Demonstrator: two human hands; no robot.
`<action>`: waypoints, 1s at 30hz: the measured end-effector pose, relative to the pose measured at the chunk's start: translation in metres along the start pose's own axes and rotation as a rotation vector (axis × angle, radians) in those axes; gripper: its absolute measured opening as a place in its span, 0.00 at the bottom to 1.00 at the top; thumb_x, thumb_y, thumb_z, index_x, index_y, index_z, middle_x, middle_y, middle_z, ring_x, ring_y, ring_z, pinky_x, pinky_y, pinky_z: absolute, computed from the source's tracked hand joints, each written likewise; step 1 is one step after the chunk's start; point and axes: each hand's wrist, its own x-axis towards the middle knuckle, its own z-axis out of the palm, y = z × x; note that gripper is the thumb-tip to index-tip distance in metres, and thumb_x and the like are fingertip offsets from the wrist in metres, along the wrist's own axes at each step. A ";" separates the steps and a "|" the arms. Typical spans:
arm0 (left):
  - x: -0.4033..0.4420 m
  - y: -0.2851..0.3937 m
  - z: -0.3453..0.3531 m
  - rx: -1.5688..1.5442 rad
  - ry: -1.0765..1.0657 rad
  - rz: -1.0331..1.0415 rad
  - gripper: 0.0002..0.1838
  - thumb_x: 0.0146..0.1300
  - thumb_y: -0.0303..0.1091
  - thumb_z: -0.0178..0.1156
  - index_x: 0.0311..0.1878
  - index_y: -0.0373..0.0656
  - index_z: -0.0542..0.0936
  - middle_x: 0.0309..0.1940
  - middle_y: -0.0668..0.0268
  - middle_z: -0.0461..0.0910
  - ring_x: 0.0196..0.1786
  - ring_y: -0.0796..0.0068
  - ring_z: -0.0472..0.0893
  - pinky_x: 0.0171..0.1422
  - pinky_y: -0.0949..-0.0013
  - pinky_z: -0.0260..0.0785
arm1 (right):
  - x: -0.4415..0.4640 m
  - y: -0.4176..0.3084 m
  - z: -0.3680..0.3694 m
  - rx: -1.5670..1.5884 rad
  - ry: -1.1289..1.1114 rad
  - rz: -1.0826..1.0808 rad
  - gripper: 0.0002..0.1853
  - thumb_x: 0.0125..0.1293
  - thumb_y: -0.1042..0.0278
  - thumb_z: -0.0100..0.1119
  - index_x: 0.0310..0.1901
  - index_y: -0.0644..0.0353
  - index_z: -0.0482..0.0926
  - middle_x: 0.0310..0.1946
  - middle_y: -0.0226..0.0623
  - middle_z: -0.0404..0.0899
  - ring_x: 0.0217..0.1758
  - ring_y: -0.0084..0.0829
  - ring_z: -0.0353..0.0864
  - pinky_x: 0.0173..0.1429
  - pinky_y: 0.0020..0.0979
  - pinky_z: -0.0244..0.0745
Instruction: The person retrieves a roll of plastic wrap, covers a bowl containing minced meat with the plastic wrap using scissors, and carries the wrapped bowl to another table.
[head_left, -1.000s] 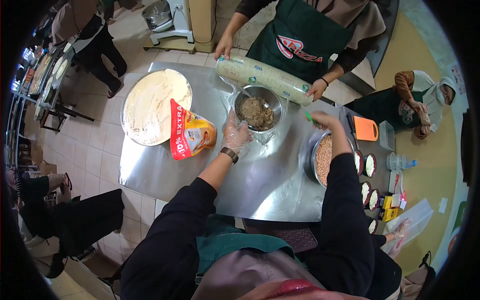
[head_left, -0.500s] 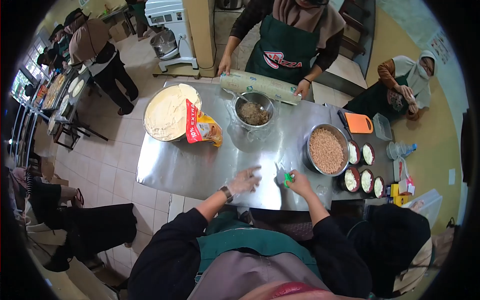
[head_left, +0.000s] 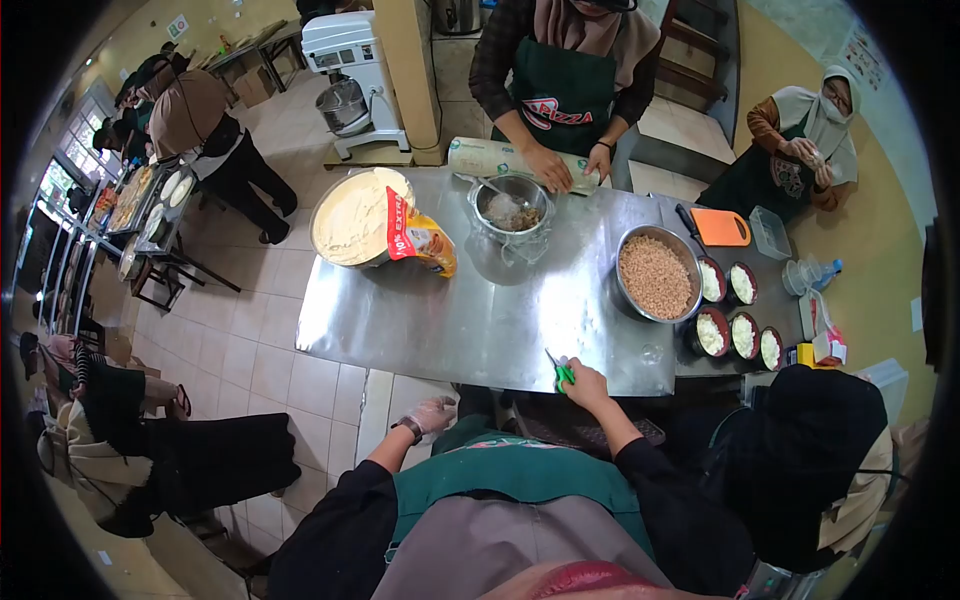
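My right hand [head_left: 588, 384] is closed on green-handled scissors [head_left: 564, 376] over the front edge of the steel table [head_left: 450, 330]. The blades point away from me and to the left. My left hand [head_left: 432, 413], in a clear plastic glove with a watch at the wrist, hangs in front of the table's edge beside my apron. Its fingers look loosely apart, and nothing shows in them. Across the table, a co-worker's hands rest on a long printed roll [head_left: 490, 158]. In front of it stands a plastic-lined metal bowl [head_left: 515, 228] with a dark filling and a spoon.
A tub of pale cream [head_left: 355, 225] and a red-yellow pouch [head_left: 425, 245] stand at the left. On the right are a bowl of brown crumbs [head_left: 655, 278], several cups of white shreds [head_left: 712, 332], and an orange board [head_left: 720, 228] beside a knife. A person in black sits close at my right.
My left hand has drawn back from above the table to its near side. The scissors have moved slightly down toward me. The co-worker's hands have shifted closer together on the roll.
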 end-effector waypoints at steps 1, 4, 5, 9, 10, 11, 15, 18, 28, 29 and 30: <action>0.006 -0.012 0.004 0.050 0.034 -0.007 0.26 0.62 0.39 0.54 0.62 0.38 0.69 0.30 0.57 0.83 0.29 0.70 0.83 0.35 0.68 0.75 | 0.001 0.000 0.000 0.005 -0.003 0.000 0.19 0.53 0.58 0.61 0.45 0.54 0.71 0.31 0.48 0.81 0.38 0.50 0.81 0.42 0.46 0.73; 0.018 -0.030 0.007 0.030 0.001 -0.004 0.27 0.62 0.38 0.53 0.63 0.38 0.68 0.33 0.55 0.83 0.30 0.68 0.83 0.36 0.66 0.76 | 0.003 0.002 0.002 -0.002 -0.009 0.001 0.19 0.52 0.58 0.61 0.45 0.54 0.71 0.31 0.47 0.81 0.38 0.50 0.81 0.42 0.46 0.74; 0.019 -0.031 0.007 -0.016 -0.028 0.008 0.27 0.62 0.38 0.54 0.64 0.38 0.67 0.34 0.54 0.83 0.30 0.67 0.83 0.36 0.66 0.76 | 0.004 0.002 0.002 0.005 -0.010 0.007 0.19 0.52 0.58 0.61 0.45 0.54 0.71 0.31 0.47 0.81 0.38 0.50 0.81 0.42 0.46 0.74; 0.009 -0.031 0.014 -0.222 -0.013 -0.191 0.27 0.61 0.35 0.52 0.64 0.37 0.66 0.42 0.51 0.82 0.40 0.65 0.84 0.44 0.65 0.77 | -0.001 0.004 0.001 0.032 0.025 -0.011 0.18 0.52 0.59 0.61 0.44 0.54 0.73 0.30 0.47 0.81 0.37 0.49 0.81 0.42 0.46 0.74; 0.019 -0.050 0.016 -0.099 -0.048 -0.113 0.27 0.62 0.34 0.51 0.65 0.37 0.64 0.43 0.49 0.81 0.41 0.62 0.84 0.42 0.63 0.78 | -0.002 0.004 0.000 0.034 0.053 -0.001 0.17 0.52 0.59 0.61 0.43 0.54 0.74 0.31 0.46 0.80 0.37 0.50 0.80 0.41 0.46 0.74; 0.023 -0.064 0.018 -0.087 -0.066 -0.114 0.27 0.62 0.34 0.51 0.65 0.37 0.64 0.43 0.49 0.81 0.41 0.62 0.84 0.42 0.63 0.78 | -0.004 0.004 -0.002 0.035 0.082 0.009 0.16 0.51 0.60 0.61 0.42 0.54 0.75 0.32 0.45 0.80 0.37 0.50 0.80 0.41 0.47 0.74; 0.036 -0.119 0.012 0.100 -0.134 -0.012 0.26 0.62 0.33 0.51 0.64 0.36 0.65 0.42 0.49 0.81 0.41 0.62 0.84 0.42 0.63 0.78 | -0.008 0.013 -0.007 -0.054 0.240 0.036 0.14 0.50 0.63 0.62 0.39 0.56 0.76 0.34 0.44 0.78 0.37 0.50 0.79 0.41 0.46 0.74; 0.034 -0.138 0.009 0.267 -0.074 -0.108 0.24 0.61 0.34 0.52 0.60 0.35 0.70 0.50 0.54 0.78 0.45 0.66 0.82 0.49 0.67 0.76 | -0.004 0.033 -0.012 -0.021 0.352 0.167 0.14 0.47 0.67 0.64 0.38 0.59 0.76 0.32 0.44 0.75 0.38 0.48 0.78 0.41 0.43 0.74; 0.028 -0.103 0.008 -0.180 0.121 -0.250 0.26 0.60 0.32 0.56 0.62 0.37 0.68 0.37 0.55 0.81 0.36 0.66 0.82 0.38 0.65 0.78 | 0.007 0.072 -0.005 0.223 0.346 0.128 0.18 0.43 0.67 0.68 0.35 0.63 0.74 0.28 0.43 0.74 0.31 0.42 0.76 0.37 0.38 0.71; 0.024 -0.095 0.010 -0.184 0.126 -0.253 0.26 0.60 0.32 0.56 0.62 0.37 0.68 0.37 0.55 0.81 0.36 0.66 0.82 0.38 0.65 0.78 | 0.006 0.071 -0.006 0.243 0.329 0.148 0.18 0.42 0.67 0.68 0.35 0.63 0.74 0.27 0.43 0.74 0.31 0.41 0.76 0.37 0.37 0.71; 0.021 -0.088 0.012 -0.194 0.120 -0.253 0.26 0.60 0.32 0.56 0.63 0.37 0.67 0.37 0.55 0.81 0.36 0.66 0.82 0.38 0.65 0.78 | 0.006 0.071 -0.006 0.255 0.330 0.149 0.19 0.41 0.67 0.69 0.35 0.63 0.73 0.26 0.42 0.74 0.30 0.39 0.75 0.36 0.36 0.70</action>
